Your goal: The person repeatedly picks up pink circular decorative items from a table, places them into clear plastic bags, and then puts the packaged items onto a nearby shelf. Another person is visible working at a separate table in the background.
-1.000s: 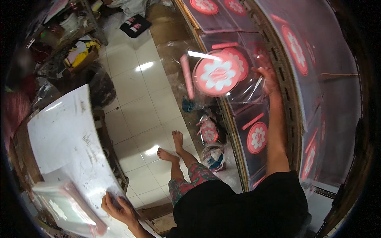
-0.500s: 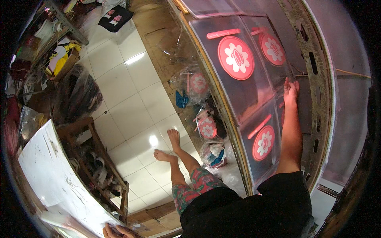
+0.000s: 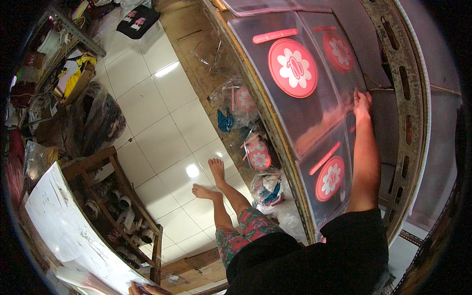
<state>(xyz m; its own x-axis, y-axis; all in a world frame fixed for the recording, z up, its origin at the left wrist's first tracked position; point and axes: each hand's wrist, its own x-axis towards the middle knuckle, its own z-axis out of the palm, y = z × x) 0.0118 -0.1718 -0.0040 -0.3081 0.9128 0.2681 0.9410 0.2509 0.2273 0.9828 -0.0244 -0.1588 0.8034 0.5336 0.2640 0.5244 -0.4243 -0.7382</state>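
Note:
My right hand point(image 3: 362, 104) lies at the far right edge of the clear plastic sheets point(image 3: 314, 129) on the long table. Its fingers are stretched out, the tips touching the sheet's edge. The sheets carry pink round prints with a white flower; a large print point(image 3: 293, 69) is nearest the left side, a second print point(image 3: 339, 53) lies right of it, and a third print point(image 3: 329, 178) sits closer to me. At the bottom rim, my left hand point(image 3: 143, 289) rests by the white board point(image 3: 73, 216), fingers loosely extended; part of it is cut off by the picture's edge.
A slotted metal beam point(image 3: 405, 98) runs along the table's right side. On the floor to the left of the table lie printed plastic pieces point(image 3: 258, 155) and a bag of scraps point(image 3: 269, 189). A wooden rack point(image 3: 115, 169) and a black bag point(image 3: 138, 22) are farther left.
The view has shifted slightly. My right hand stays at the sheets' right edge, its fingers now closer together and tilted toward the sheet. My left hand sits a little lower in the picture.

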